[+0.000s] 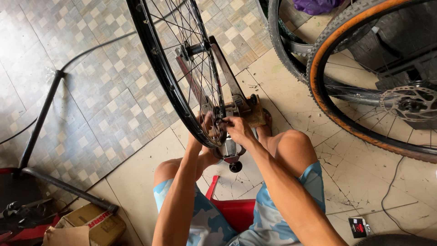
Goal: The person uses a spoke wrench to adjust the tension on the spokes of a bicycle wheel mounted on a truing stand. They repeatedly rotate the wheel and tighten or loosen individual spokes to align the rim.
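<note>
Head view looks down on a seated person whose two hands meet at the lower rim of a bare spoked wheel [175, 73] held upright in a metal stand [230, 95] on the tiled floor [104, 105]. The left hand [207, 132] sits behind the spokes, its grip closed on the rim. The right hand [236, 128] rests just beside it, its fingers pinched together on a small part at the rim; what that part is cannot be told. The stand's base lies between the person's knees, in front of a red stool [234, 212]. A second wheel with a tan-walled tyre [327, 77] leans at the upper right, well apart. A cardboard box [98, 223] sits at the floor's lower left edge, near a black metal frame [41, 123].
</note>
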